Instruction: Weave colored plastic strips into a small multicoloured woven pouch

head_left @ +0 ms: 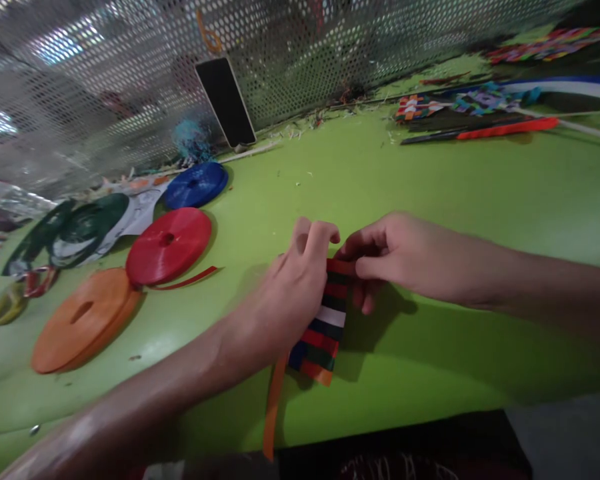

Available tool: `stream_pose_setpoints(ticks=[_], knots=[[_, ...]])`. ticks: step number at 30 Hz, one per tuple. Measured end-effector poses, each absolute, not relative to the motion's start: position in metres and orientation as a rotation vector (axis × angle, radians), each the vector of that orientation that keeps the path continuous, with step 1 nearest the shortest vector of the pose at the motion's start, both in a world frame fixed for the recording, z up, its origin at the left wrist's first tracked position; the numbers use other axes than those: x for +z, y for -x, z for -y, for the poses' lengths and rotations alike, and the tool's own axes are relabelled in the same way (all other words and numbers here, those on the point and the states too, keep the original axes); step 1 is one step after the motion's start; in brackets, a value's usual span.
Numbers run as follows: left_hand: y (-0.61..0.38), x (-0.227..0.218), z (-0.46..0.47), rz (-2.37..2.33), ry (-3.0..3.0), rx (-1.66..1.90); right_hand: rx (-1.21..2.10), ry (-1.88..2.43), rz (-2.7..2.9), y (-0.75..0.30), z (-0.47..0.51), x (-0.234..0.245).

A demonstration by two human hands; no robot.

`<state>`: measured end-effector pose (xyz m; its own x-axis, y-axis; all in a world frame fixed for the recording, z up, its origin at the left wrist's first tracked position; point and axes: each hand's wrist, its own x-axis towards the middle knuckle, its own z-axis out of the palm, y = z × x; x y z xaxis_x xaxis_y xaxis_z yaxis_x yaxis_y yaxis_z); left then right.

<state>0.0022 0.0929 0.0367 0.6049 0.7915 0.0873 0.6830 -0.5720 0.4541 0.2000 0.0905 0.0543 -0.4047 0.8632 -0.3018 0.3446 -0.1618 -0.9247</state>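
A small piece woven from plastic strips (pixel 329 333), in orange, red, dark green, white and blue, is held just above the green table. My left hand (pixel 300 287) is closed over its left and upper side, the fingers curled and the palm hiding much of the weave. At the top right edge, my right hand (pixel 393 257) pinches the end of an orange strip. A loose orange strip (pixel 274 407) hangs down from the piece below my left wrist. Rolls of strip lie to the left: orange (pixel 63 333), red (pixel 190 233) and blue (pixel 195 185).
Green strip coils (pixel 93 223) and scissors (pixel 37 283) lie at far left. A phone (pixel 227 100) leans on the perforated metal screen (pixel 300 73). A red-handled cutter (pixel 505 129) lies back right beside woven pieces (pixel 485 99). The green table (pixel 455 173) ends at the front.
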Motion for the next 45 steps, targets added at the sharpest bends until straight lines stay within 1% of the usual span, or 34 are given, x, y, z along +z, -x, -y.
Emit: stream_pose_setpoints(ticks=[3,9,13,17,22,24,25,27,29,35,41,45], knots=[[0.000,0.035,-0.093,-1.192,-2.507,0.379,1.797,1.295,1.607,-0.202,-0.094,0.050],[0.003,0.038,-0.091,-1.158,-2.548,0.430,1.827,1.225,1.548,-0.201,-0.092,0.048],[0.004,0.037,-0.091,-1.141,-2.524,0.405,1.751,1.274,1.576,-0.199,-0.091,0.044],[0.002,0.038,-0.093,-1.133,-2.447,0.481,1.618,1.378,1.595,-0.198,-0.091,0.042],[0.012,0.053,-0.109,-1.097,-2.097,0.573,1.491,1.531,1.659,-0.199,-0.096,0.048],[0.022,0.058,-0.122,-1.085,-1.920,0.531,1.439,1.540,1.705,-0.202,-0.099,0.051],[0.026,0.059,-0.128,-1.069,-1.874,0.456,1.413,1.547,1.730,-0.203,-0.100,0.052],[0.032,0.061,-0.139,-1.005,-1.839,0.308,1.363,1.583,1.775,-0.207,-0.102,0.054],[0.033,0.060,-0.144,-1.000,-1.801,0.255,1.345,1.605,1.822,-0.210,-0.104,0.055],[0.021,0.057,-0.136,-1.084,-1.727,0.370,1.293,1.470,2.006,-0.219,-0.113,0.054],[0.025,0.059,-0.135,-1.059,-1.809,0.310,1.328,1.302,2.169,-0.226,-0.119,0.048],[0.026,0.054,-0.134,-1.033,-1.829,0.371,1.304,1.252,2.195,-0.226,-0.117,0.047]])
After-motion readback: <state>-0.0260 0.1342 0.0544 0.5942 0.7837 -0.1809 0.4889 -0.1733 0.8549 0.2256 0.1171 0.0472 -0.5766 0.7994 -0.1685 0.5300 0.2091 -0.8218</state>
